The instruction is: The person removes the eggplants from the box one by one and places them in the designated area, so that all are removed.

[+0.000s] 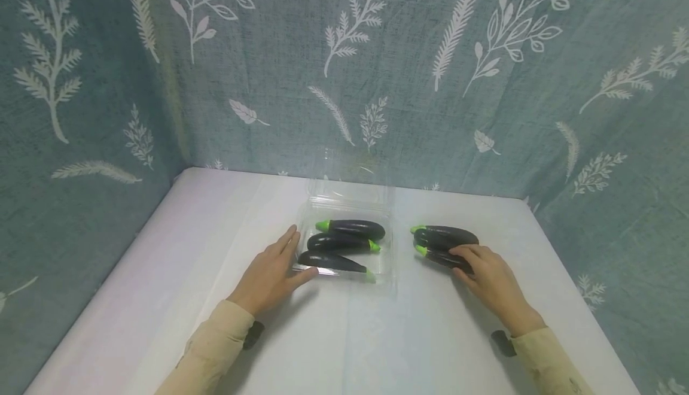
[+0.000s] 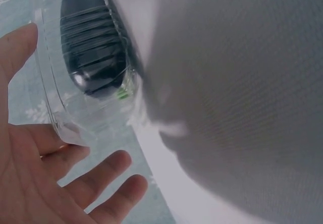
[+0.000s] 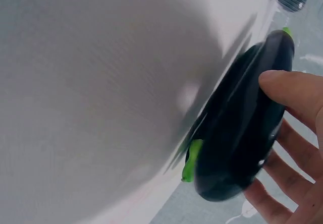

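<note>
A clear plastic clamshell box [image 1: 390, 263] sits with its lid [image 1: 350, 190] raised at the back. Inside lie three dark eggplants: a back one [image 1: 357, 229], a middle one [image 1: 339, 242] and a front one [image 1: 331, 261], with green stems. My left hand [image 1: 273, 276] touches the box's front left corner, thumb at the front edge, fingers nearly straight along the side. To the right of the box, my right hand [image 1: 492, 278] grips the nearest eggplant [image 1: 444, 257] of a small cluster, thumb on one side and fingers on the other. Another eggplant [image 1: 452, 234] lies behind it.
The white table [image 1: 334, 347] carries the box and the eggplants. Grey-green cloth [image 1: 290, 54] with white leaf prints hangs behind and along both sides. The table's back edge runs close behind the box, with the raised lid standing near the cloth.
</note>
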A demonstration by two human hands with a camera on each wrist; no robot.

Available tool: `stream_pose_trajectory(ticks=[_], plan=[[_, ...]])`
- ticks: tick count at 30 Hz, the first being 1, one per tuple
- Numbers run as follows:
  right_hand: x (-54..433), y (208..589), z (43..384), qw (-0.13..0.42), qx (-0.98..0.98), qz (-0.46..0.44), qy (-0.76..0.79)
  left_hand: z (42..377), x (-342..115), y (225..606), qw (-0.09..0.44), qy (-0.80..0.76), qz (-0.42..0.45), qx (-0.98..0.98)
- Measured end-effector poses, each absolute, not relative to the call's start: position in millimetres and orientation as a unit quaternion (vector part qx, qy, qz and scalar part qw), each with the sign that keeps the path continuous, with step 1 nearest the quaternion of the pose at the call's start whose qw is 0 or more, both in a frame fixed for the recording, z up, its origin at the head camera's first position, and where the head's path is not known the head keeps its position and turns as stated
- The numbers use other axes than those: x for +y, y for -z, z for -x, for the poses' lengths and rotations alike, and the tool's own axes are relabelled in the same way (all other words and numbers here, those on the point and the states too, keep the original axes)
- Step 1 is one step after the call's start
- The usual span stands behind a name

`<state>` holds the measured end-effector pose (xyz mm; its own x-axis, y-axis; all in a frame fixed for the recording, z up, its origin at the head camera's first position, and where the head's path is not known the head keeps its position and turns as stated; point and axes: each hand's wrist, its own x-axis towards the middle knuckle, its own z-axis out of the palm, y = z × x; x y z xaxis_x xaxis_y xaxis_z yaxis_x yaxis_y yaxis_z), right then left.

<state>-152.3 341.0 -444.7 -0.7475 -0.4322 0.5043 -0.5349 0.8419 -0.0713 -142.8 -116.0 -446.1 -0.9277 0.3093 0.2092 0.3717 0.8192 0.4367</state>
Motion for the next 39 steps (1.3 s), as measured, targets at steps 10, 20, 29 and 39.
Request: stream_pose_trajectory(ticks=[10,20,29,39], plan=[[339,446,151,0.226,-0.938,-0.244,-0.101,142,-116,445,0.069,0.243,0.179,-0.951],[341,449,153,0.23,-0.935,-0.25,-0.106,142,-117,446,0.062,0.245,0.176,-0.951],[332,436,157,0.254,-0.918,-0.272,-0.14,142,-116,447,0.062,0.245,0.175,-0.952],[301,422,162,0.255,-0.904,-0.295,-0.177,142,-117,447,0.066,0.244,0.176,-0.951]])
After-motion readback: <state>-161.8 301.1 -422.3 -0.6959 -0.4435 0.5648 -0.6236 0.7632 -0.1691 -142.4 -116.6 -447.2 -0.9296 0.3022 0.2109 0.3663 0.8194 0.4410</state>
